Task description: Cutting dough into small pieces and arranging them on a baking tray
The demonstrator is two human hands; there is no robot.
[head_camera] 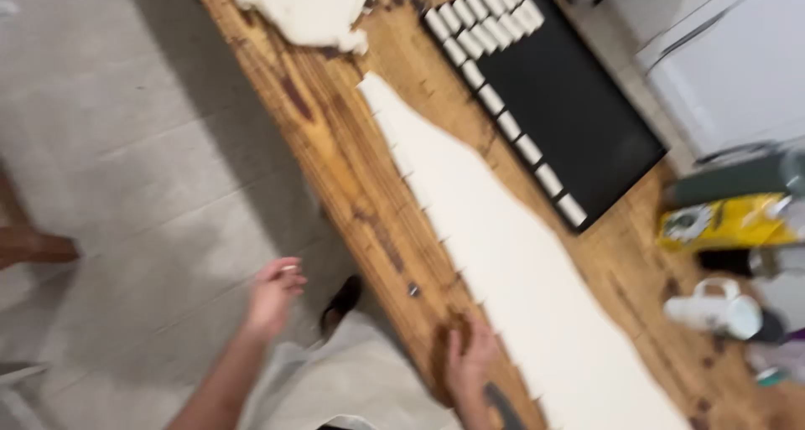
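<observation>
A long sheet of rolled white dough (503, 254) lies along the wooden table (335, 145), with small cuts along its near edge. My right hand (471, 359) rests on the table edge beside the dough's near side, fingers together and nothing in it. Off the table, over the floor, my left hand (272, 294) hangs with fingers loosely curled; something small and pale may sit at its fingertips, too blurred to tell. A black baking tray (579, 120) holds rows of small white dough pieces (486, 19) along its left and top edges.
A lump of leftover dough (312, 9) sits at the table's far end. At the right stand a white mug (714, 308) on its side, a yellow packet (721, 222) and a dark green bottle (738, 178). A white appliance (729, 53) stands beyond.
</observation>
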